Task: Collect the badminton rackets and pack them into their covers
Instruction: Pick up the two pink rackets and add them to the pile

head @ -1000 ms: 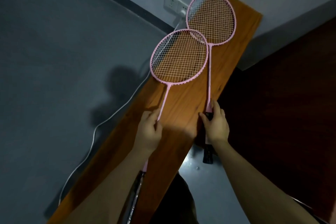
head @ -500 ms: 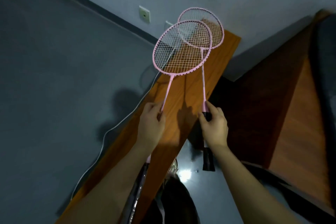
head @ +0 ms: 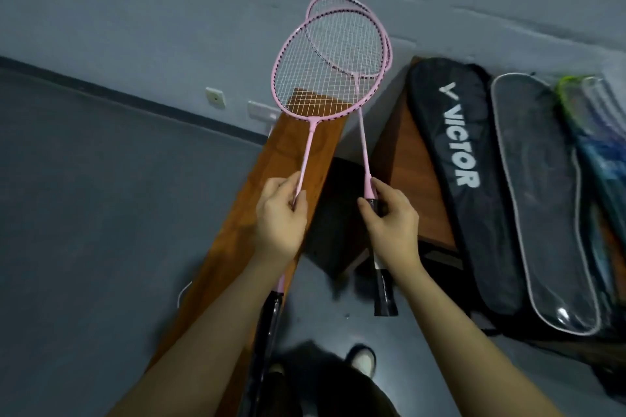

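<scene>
I hold two pink badminton rackets up in the air, their heads overlapping. My left hand [head: 279,218] grips the thin shaft of the nearer racket [head: 306,145], whose dark handle runs down under my forearm. My right hand [head: 393,222] grips the other racket [head: 363,137] where the shaft meets its black handle. To the right, on a wooden surface, lie a black cover [head: 465,186] marked VICTOR and a clear cover [head: 538,203] with a grey edge.
A long wooden board [head: 261,200] runs below the rackets toward the grey wall, where sockets [head: 259,110] sit. Further right lie more rackets or covers in green and blue [head: 596,145]. A white cable [head: 183,293] lies on the grey floor. My shoe [head: 364,357] shows below.
Both rackets have been lifted off the board and their heads brought together. My view has turned right, so the covers on the wooden surface have come into sight.
</scene>
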`<state>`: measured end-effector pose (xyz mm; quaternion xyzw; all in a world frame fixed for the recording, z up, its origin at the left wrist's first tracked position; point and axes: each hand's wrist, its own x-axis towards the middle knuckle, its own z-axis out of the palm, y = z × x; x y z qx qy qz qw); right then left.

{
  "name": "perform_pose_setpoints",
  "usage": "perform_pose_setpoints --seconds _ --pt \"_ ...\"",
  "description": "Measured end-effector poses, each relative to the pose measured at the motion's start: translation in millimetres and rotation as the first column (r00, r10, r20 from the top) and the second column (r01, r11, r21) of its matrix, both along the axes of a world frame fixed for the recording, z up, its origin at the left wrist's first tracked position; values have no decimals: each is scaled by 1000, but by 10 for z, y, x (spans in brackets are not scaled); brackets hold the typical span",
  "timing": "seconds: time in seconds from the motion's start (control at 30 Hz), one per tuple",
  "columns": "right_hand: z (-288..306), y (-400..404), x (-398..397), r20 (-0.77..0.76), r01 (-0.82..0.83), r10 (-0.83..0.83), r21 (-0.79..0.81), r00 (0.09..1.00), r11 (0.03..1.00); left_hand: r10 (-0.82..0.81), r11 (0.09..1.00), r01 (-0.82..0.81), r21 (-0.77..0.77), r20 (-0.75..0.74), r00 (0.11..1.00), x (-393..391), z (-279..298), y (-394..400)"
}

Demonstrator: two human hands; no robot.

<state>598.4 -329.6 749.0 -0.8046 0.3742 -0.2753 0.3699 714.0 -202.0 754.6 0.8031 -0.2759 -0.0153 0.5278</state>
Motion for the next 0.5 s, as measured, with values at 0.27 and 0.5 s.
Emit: perform_pose_setpoints --seconds 0.27,0.5 --pt "382 -741 -1191 135 81 -68 -93 989 992 -110 990 115 -81 74 991 -986 562 -874" --pt "467 -1679 -2517 94 99 -81 -204 992 974 -127 984 131 -117 42 991 -2089 716 -1799"
